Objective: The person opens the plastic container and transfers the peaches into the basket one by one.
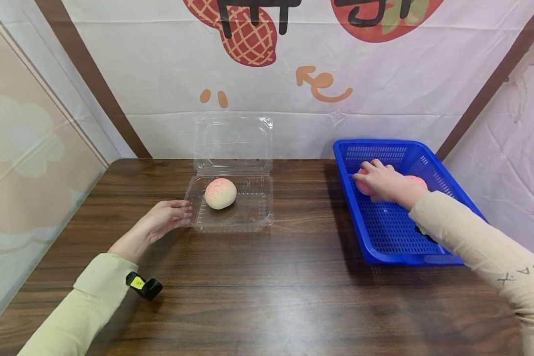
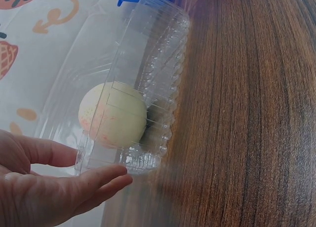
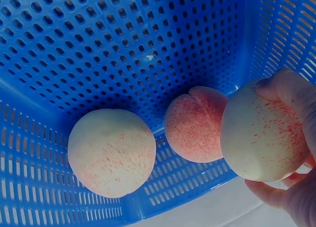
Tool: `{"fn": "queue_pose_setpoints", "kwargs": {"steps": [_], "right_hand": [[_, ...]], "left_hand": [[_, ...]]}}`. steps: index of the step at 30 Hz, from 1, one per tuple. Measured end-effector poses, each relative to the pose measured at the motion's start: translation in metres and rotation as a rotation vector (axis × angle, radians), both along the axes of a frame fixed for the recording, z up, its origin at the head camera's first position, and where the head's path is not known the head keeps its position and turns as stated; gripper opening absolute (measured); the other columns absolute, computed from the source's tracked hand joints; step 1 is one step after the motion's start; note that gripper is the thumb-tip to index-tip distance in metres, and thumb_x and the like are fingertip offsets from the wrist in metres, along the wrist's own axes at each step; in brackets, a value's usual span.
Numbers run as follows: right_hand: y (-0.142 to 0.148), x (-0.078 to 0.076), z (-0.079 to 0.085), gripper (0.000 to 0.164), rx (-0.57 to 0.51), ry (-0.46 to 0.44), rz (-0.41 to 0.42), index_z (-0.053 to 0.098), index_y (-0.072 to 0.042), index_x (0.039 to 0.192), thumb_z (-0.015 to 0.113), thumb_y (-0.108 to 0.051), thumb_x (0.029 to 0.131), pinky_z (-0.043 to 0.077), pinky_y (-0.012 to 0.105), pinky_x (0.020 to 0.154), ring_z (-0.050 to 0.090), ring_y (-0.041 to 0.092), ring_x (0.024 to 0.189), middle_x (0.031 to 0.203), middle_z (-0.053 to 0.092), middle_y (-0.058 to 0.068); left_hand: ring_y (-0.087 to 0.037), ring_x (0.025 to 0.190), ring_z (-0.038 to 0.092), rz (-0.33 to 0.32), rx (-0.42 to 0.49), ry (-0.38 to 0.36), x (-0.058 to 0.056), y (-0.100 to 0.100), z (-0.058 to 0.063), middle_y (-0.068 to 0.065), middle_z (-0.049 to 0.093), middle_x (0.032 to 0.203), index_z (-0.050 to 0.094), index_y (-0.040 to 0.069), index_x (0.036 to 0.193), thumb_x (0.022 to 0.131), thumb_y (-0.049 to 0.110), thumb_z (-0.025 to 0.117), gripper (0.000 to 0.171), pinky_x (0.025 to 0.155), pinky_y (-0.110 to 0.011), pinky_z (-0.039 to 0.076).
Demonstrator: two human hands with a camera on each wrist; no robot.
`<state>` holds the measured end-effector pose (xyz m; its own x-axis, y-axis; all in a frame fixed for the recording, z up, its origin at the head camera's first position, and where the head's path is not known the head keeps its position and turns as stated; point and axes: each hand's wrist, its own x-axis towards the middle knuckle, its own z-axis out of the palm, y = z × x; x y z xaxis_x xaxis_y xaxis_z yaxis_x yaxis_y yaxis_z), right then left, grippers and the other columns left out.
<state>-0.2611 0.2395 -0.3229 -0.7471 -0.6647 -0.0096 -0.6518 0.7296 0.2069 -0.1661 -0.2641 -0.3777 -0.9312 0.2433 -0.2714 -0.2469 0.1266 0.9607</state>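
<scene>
My left hand (image 1: 166, 220) is at the left edge of an open clear plastic clamshell box (image 1: 253, 207). In the left wrist view its thumb and fingers (image 2: 101, 180) pinch the box's side wall. One pale peach with a pink-speckled top (image 1: 221, 194) sits inside the box, towards its left. Over in the blue basket (image 1: 365, 254), my right hand (image 1: 384, 180) grips a pale, red-speckled peach (image 3: 261, 133). Beside that one lies a redder peach (image 3: 195, 126), and a pale peach (image 3: 112, 153) rests farther along the basket wall.
The box's clear lid (image 1: 233, 143) stands raised against the printed cloth backdrop (image 1: 160, 74). Box and basket both stand at the back of the brown wooden table (image 1: 267, 287), with bare wood between them. A black wrist device (image 1: 144, 287) is on the left sleeve.
</scene>
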Motion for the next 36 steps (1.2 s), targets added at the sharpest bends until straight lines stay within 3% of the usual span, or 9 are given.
{"fn": "queue_pose_setpoints", "kwargs": {"steps": [8, 12, 17, 25, 36], "right_hand": [[0.0, 0.0, -0.006, 0.064, 0.022, 0.005, 0.001, 0.056, -0.007, 0.116, 0.085, -0.014, 0.059, 0.046, 0.059, 0.073, 0.043, 0.044, 0.104, 0.112, 0.049, 0.022], [0.003, -0.003, -0.013, 0.064, 0.016, 0.053, 0.053, 0.056, -0.006, 0.115, 0.085, -0.013, 0.057, 0.046, 0.059, 0.07, 0.044, 0.044, 0.101, 0.108, 0.049, 0.022], [0.002, -0.003, -0.015, 0.063, 0.022, 0.086, 0.078, 0.057, -0.006, 0.112, 0.085, -0.015, 0.056, 0.045, 0.059, 0.073, 0.045, 0.045, 0.101, 0.105, 0.05, 0.022], [0.0, 0.0, -0.014, 0.062, 0.013, 0.043, 0.045, 0.057, -0.004, 0.114, 0.084, -0.017, 0.06, 0.039, 0.059, 0.086, 0.043, 0.046, 0.105, 0.108, 0.051, 0.024], [0.002, -0.001, -0.019, 0.062, -0.05, 0.006, 0.019, 0.056, -0.002, 0.115, 0.082, -0.014, 0.06, 0.043, 0.058, 0.082, 0.043, 0.047, 0.102, 0.111, 0.05, 0.026]], "left_hand": [[-0.045, 0.131, 0.01, -0.015, 0.007, 0.007, -0.001, 0.0, -0.001, -0.038, 0.003, 0.142, -0.001, -0.02, 0.135, 0.091, -0.007, 0.028, 0.054, 0.103, -0.036, 0.031], [-0.045, 0.13, 0.009, -0.025, 0.018, 0.011, -0.002, 0.0, -0.002, -0.038, 0.001, 0.141, -0.002, -0.02, 0.135, 0.092, -0.007, 0.028, 0.054, 0.104, -0.039, 0.027], [-0.046, 0.13, 0.008, -0.029, 0.018, 0.01, -0.003, 0.0, -0.002, -0.039, 0.001, 0.141, -0.002, -0.02, 0.135, 0.092, -0.007, 0.028, 0.055, 0.104, -0.039, 0.027], [-0.045, 0.13, 0.01, -0.02, 0.013, 0.009, -0.002, 0.001, -0.002, -0.038, 0.002, 0.142, -0.001, -0.02, 0.135, 0.091, -0.007, 0.028, 0.054, 0.104, -0.037, 0.029], [-0.044, 0.13, 0.011, -0.013, 0.005, 0.005, -0.002, 0.0, -0.002, -0.038, 0.004, 0.142, -0.001, -0.02, 0.136, 0.091, -0.007, 0.028, 0.055, 0.101, -0.031, 0.035]]}}
